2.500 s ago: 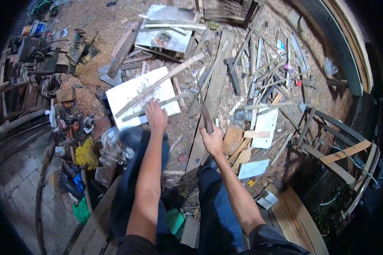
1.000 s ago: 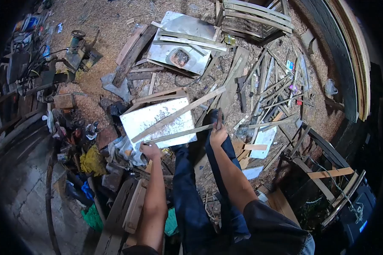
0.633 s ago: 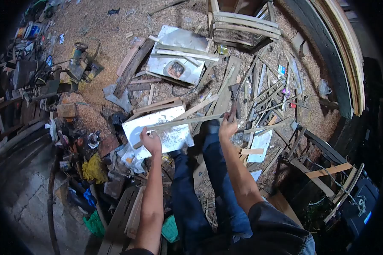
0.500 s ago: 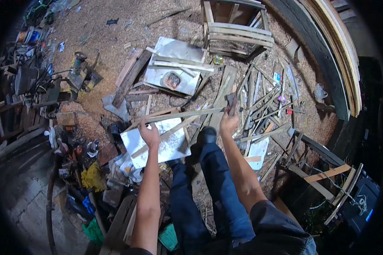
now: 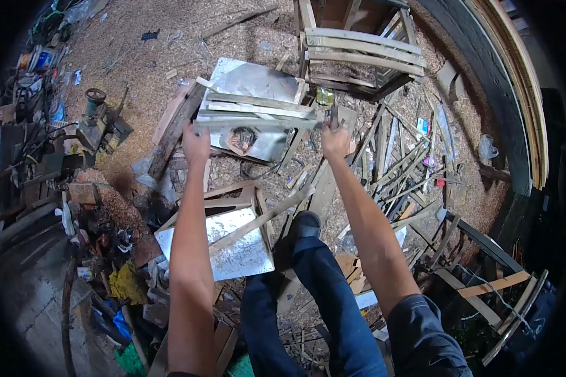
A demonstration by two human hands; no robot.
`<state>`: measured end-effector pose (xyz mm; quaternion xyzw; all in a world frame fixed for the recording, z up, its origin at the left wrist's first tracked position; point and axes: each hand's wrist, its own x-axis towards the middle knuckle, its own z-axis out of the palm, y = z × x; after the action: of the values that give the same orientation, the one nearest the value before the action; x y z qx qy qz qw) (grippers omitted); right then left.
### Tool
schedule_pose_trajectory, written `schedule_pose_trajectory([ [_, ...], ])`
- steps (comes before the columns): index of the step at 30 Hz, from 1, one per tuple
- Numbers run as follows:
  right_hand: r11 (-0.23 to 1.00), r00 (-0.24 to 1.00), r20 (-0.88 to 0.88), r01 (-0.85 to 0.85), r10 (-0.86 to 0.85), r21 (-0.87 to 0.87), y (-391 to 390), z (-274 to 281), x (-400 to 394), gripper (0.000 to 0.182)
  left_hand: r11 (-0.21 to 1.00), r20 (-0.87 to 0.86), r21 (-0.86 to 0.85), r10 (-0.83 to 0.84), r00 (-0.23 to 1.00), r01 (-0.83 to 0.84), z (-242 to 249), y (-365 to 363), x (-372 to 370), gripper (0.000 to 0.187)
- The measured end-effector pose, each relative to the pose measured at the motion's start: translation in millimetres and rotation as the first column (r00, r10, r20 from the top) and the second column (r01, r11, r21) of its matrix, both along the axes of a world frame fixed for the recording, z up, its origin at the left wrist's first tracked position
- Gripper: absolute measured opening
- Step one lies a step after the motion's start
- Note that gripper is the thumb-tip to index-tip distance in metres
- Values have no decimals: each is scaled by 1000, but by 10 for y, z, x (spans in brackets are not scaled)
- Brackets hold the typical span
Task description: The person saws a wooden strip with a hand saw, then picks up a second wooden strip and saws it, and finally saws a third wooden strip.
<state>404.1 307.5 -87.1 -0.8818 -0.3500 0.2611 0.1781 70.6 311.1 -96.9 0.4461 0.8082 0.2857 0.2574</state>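
Step in hand, as judged: two-handed carry of a long, narrow, weathered grey wooden slat [image 5: 267, 124], roughly crosswise over the large silver rectangular metal panel [image 5: 251, 78], the landmark. Left hand [image 5: 197, 144] closed on the slat's left end, fingers curled, no visible gap. Right hand [image 5: 336, 141] closed round a dark, narrow tool [image 5: 334, 114], exact type unclear; slat's right end meets this hand, finger contact there blurred. Can't tell if slat touches anything below it.

Loose pale wooden slats [image 5: 258, 108] lie on the panel, just beyond the held one. Small roundish dish [image 5: 241, 139] at the panel's near side. Nearer the person than the panel: smaller white-silver board [image 5: 242, 245] with a brown wooden strip [image 5: 264, 220] across it. Slatted wooden frame [image 5: 365, 50] right of the panel.

Judgement: next move calls for both ends kept level, tool clear of the loose slats, dish not knocked.
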Motion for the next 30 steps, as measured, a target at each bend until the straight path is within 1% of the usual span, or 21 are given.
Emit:
schedule_pose_trajectory([
  [2, 1000, 999, 20, -27, 27, 6, 128, -59, 8, 41, 1000, -9, -14, -15, 1000, 15, -102, 122, -57, 58],
  [4, 998, 997, 36, -67, 66, 19, 55, -88, 15, 42, 1000, -22, -20, -19, 1000, 19, -110, -25, -40, 61],
  [6, 989, 987, 73, -143, 145, -34, -81, 25, -9, 40, 993, -150, -78, -101, 984, 90, 32, -330, 19, 58],
  [7, 981, 979, 71, -193, 192, 18, -220, 117, -44, 37, 989, -236, 6, -145, 961, 151, -142, -553, -1, 45],
  [9, 971, 972, 9, -236, 236, 23, -530, 398, -114, 36, 965, -178, -70, -260, 949, 251, 282, -938, 138, 36],
  [11, 956, 954, -77, -283, 289, 76, -841, 686, -200, 34, 959, -146, -150, -262, 954, 241, 540, -1283, 198, 37],
  [12, 950, 948, -109, -287, 300, 119, -1000, 775, -239, 34, 960, -146, -138, -262, 954, 243, 627, -1411, 187, 37],
  [13, 950, 949, -102, -286, 299, 127, -1158, 858, -263, 34, 945, -127, -201, -287, 949, 259, 685, -1554, 168, 36],
  [14, 937, 934, -81, -342, 347, 70, -1324, 935, -283, 32, 924, -106, -264, -312, 944, 276, 726, -1688, 152, 36],
  [15, 919, 917, -61, -395, 395, 14, -1477, 1006, -316, 31, 926, -105, -254, -314, 944, 280, 713, -1811, 139, 36],
  [17, 914, 913, -47, -402, 404, 56, -1785, 1145, -436, 31, 897, -176, -267, -406, 897, 353, 691, -2042, 120, 35],
  [18, 906, 907, -40, -413, 418, 92, -1914, 1197, -507, 30, 899, -176, -258, -404, 898, 354, 778, -2120, 137, 35],
  [20, 912, 916, -13, -397, 401, 99, -2155, 1259, -657, 28, 855, -142, -302, -478, 867, 422, 929, -2285, 194, 35],
  [21, 929, 927, -66, -364, 368, 67, -2285, 1332, -739, 27, 825, -127, -343, -514, 848, 448, 1028, -2343, 226, 35],
  [22, 943, 936, -118, -331, 332, 29, -2442, 1384, -808, 26, 824, -123, -337, -519, 846, 456, 1023, -2439, 239, 35],
  [23, 934, 928, -163, -306, 336, 183, -2604, 1402, -874, 25, 792, -135, -340, -576, 806, 508, 1004, -2520, 259, 35],
  [24, 935, 930, -155, -304, 333, 183, -2733, 1429, -936, 25, 756, -146, -346, -629, 763, 556, 983, -2600, 279, 35],
  [25, 946, 931, -188, -287, 313, 153, -2862, 1443, -994, 25, 719, -132, -385, -663, 737, 578, 943, -2660, 295, 40],
  [26, 955, 930, -223, -271, 292, 122, -2982, 1452, -1039, 26, 718, -127, -384, -664, 737, 581, 898, -2731, 322, 40],
  [28, 951, 918, -255, -272, 303, 150, -3181, 1393, -1082, 27, 717, -268, -343, -693, 669, 606, 785, -2814, 385, 46],
  [30, 946, 905, -288, -270, 312, 178, -3367, 1358, -1108, 30, 702, -254, -384, -705, 662, 601, 692, -2839, 434, 50],
])
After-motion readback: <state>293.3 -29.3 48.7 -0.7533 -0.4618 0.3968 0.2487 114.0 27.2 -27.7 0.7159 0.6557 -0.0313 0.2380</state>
